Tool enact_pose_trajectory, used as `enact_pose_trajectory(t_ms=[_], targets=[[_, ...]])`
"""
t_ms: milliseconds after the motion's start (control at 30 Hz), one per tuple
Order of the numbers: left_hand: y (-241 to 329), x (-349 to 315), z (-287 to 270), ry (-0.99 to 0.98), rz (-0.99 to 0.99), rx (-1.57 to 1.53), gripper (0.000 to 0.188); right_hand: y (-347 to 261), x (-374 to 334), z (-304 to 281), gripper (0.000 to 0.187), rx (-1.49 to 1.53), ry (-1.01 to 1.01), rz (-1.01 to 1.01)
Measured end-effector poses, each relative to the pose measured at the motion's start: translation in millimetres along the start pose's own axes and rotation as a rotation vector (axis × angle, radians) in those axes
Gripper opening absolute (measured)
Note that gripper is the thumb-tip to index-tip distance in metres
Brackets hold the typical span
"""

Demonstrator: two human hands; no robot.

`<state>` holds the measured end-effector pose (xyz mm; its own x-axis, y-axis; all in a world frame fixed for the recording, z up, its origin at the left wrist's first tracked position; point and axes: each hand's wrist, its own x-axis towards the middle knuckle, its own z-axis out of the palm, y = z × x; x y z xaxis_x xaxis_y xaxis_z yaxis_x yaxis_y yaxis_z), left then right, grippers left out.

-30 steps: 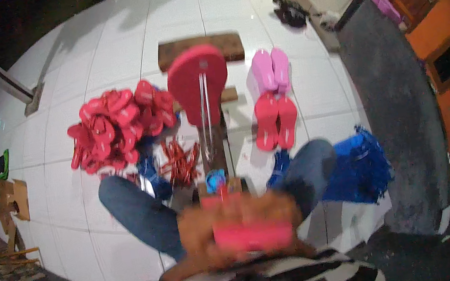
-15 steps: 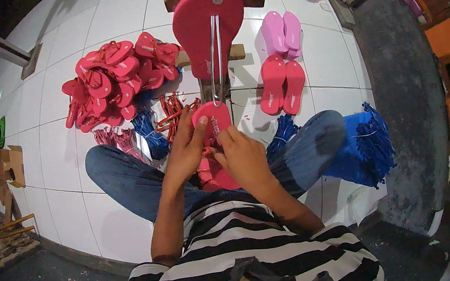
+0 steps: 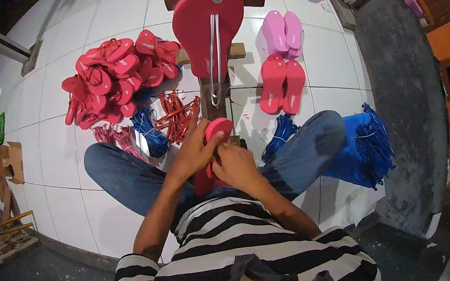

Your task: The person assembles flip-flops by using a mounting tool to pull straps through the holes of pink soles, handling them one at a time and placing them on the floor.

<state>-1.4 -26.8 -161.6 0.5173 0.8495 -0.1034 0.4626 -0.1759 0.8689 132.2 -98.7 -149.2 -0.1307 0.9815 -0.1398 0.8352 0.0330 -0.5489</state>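
Red sandal [image 3: 217, 132] gripped by fingers of left hand [image 3: 195, 153] and right hand [image 3: 235, 165], over lap, near strap pile [image 3: 175, 116].

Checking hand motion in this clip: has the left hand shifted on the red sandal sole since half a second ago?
Cannot tell: the head camera itself moved. The left hand grips the red sole just below the wooden stand, as before.

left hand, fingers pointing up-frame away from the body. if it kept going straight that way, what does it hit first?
Probably the upright wooden post of the stand just past the red sandal sole that the left hand grips. The loose red straps lie just to the left of that line. Depth is unclear from this one view.
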Motion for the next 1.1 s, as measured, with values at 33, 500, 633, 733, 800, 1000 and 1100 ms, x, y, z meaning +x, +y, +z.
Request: enact_pose_trajectory(t_ms=[33,500,633,733,800,1000,1100], targets=[[-1.0,1.1,0.3,0.028,0.003,0.026,0.05,-4.6,1.6,0.9,0.027,-0.019,0.0,0.038],[-28.5,-14.6,-42.4,0.219,0.105,0.124,0.039,7.1,1.5,10.3,0.02,0.608,-0.323,-0.233],[-22.2,-12.6,-48.1,0.255,-0.05,-0.391,0.028,-5.6,-1.7,-3.2,0.018,0.432,-0.016,-0.24],[37.9,-13.1,-79.6,0.295,-0.039,-0.385,0.032,-20.0,5.3,-43.5,0.014,0.476,0.306,-0.078],[61.3,-18.9,-85.5,0.328,0.058,-0.352,0.033,-25.1,12.8,-63.3,0.018,0.539,0.435,-0.095],[103.7,-2.0,-67.9,0.42,0.801,-0.473,0.034,-30.0,22.9,-109.6,0.03,0.306,0.676,-0.457],[108.0,6.7,-74.7,0.393,0.888,-0.412,0.036,-35.1,22.0,-117.1,0.03,0.39,0.774,-0.493]])
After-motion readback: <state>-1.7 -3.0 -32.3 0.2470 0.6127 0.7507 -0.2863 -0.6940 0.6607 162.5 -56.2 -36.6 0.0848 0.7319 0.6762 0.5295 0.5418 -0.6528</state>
